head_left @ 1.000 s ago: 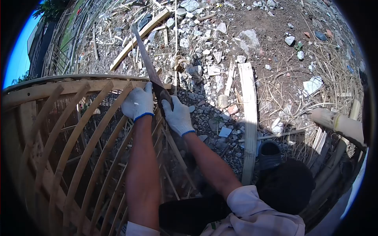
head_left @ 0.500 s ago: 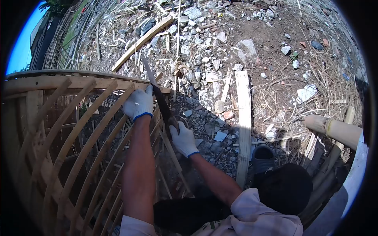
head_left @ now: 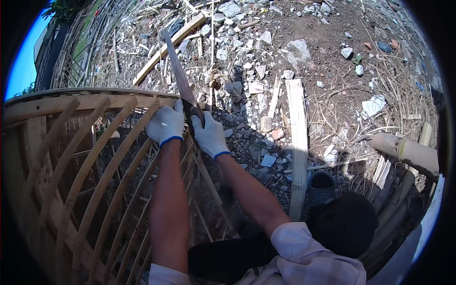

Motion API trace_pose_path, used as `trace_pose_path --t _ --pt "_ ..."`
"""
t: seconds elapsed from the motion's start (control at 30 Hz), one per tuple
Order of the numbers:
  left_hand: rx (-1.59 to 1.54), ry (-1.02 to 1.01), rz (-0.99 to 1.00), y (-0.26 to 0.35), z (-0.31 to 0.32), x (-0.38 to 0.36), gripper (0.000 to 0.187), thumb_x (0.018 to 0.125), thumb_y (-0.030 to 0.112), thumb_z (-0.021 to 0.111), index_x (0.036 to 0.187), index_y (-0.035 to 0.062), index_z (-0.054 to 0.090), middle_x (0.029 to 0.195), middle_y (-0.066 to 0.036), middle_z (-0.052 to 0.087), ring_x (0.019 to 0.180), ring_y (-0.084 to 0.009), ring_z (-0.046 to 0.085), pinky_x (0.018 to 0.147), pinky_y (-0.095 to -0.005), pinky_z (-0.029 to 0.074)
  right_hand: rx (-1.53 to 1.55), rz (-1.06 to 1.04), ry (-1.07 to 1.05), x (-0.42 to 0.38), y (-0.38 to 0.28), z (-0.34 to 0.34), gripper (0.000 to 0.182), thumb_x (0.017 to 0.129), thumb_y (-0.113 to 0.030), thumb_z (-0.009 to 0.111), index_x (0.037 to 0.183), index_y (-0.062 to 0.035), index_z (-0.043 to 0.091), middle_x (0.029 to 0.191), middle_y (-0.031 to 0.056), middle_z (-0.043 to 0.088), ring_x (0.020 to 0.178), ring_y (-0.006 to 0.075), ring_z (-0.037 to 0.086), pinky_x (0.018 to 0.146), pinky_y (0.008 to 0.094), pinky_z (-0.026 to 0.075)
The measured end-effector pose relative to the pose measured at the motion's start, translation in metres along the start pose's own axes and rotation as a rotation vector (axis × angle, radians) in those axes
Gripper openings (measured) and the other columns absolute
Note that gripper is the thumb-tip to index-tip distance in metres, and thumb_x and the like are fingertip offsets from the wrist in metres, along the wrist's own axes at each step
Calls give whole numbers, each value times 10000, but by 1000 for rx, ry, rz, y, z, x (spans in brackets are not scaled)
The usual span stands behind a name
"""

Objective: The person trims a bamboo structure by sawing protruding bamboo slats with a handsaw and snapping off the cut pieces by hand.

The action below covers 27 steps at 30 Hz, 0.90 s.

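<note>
My right hand [head_left: 209, 136], in a white knit glove with a blue cuff, is closed round the dark handle of a handsaw [head_left: 178, 75]. The saw's long tapering blade points away from me and crosses the right end of a wooden rail [head_left: 128, 100]. Just left of the blade, my left hand [head_left: 165, 124], gloved the same way, grips that rail where a curved slat [head_left: 115, 135] meets it. Its thumb points up beside the saw, and its fingertips are partly hidden. The rail and several curved slats form one wooden frame.
Rubble and wood scraps cover the ground ahead. A pale plank [head_left: 298, 142] lies to the right, beside a dark shoe [head_left: 321, 187]. Thick bamboo poles [head_left: 403, 151] lie at the far right. A loose beam [head_left: 169, 47] rests on the stones beyond the rail.
My right hand has pushed the saw forward, away from me, so more blade shows beyond the rail. My left hand keeps its hold on the frame. The view has shifted slightly.
</note>
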<state>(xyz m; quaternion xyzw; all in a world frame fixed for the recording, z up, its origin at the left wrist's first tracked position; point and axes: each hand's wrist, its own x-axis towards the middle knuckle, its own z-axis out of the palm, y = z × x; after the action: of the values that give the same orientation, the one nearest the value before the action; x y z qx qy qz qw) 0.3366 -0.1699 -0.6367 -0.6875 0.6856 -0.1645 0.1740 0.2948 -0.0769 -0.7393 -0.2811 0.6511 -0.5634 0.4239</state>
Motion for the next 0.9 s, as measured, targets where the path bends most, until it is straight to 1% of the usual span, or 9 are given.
trace_pose_path --t 0.23,0.37,0.5,0.57,0.67,0.7,0.77,0.87,0.9 --pt "-10 -35 -26 4 -11 -4 694 978 667 474 975 59 809 975 -178 783 897 -340 773 768 -455 601 31 45 -38 -1 -10 -5 373 1022 -388 599 1104 -24 603 893 292 703 902 502 687 764 549 523" --pt "-31 -60 -13 -1 -8 -4 686 976 667 481 991 65 808 978 -180 782 908 -346 772 776 -465 600 -52 65 -58 -4 -6 -2 373 1020 -383 601 1128 -27 592 883 308 696 892 508 686 756 556 522" --pt "-49 -57 7 -1 -9 -2 688 978 665 474 1002 62 805 983 -186 780 926 -351 769 789 -470 599 -38 173 -157 -59 20 -6 374 1021 -396 591 1120 -36 564 867 328 687 859 522 682 747 596 523" --pt "-44 -134 -5 -2 -15 -6 714 989 678 428 1063 67 791 1064 -183 772 992 -354 758 831 -476 597 -51 255 -192 -94 32 -9 372 1019 -398 593 1121 -41 567 879 316 693 885 514 685 760 590 522" --pt "-40 -176 0 -1 -19 -4 732 995 683 404 1096 63 781 1109 -189 765 1026 -358 751 860 -483 595 25 223 -144 -108 47 -8 382 1016 -405 599 1122 -39 583 884 295 700 904 501 691 771 572 523" --pt "-32 -178 13 -1 -20 -3 735 995 682 403 1097 60 780 1112 -193 763 1027 -360 750 865 -485 594 105 312 -173 -108 43 -14 387 1014 -409 602 1114 -36 603 884 279 704 909 489 697 776 550 525" --pt "-21 -164 20 0 -20 -3 719 1001 654 397 1098 51 777 1109 -203 761 1037 -363 747 880 -486 593 17 340 -191 -104 29 -25 392 1016 -412 601 1106 -32 619 874 271 704 884 478 703 762 535 526" --pt "-26 -176 19 -3 -17 0 675 1026 577 361 1108 48 771 1107 -209 758 1037 -366 747 883 -490 593 -22 152 -2 -96 36 -17 374 1033 -378 595 1160 -31 651 812 191 717 756 342 740 700 453 545" --pt "-37 -174 21 -5 -15 2 661 1033 548 344 1106 49 771 1105 -210 758 1035 -367 746 882 -493 593 125 175 40 -88 29 -22 387 1029 -379 599 1178 -26 653 834 209 717 788 372 736 713 464 541"
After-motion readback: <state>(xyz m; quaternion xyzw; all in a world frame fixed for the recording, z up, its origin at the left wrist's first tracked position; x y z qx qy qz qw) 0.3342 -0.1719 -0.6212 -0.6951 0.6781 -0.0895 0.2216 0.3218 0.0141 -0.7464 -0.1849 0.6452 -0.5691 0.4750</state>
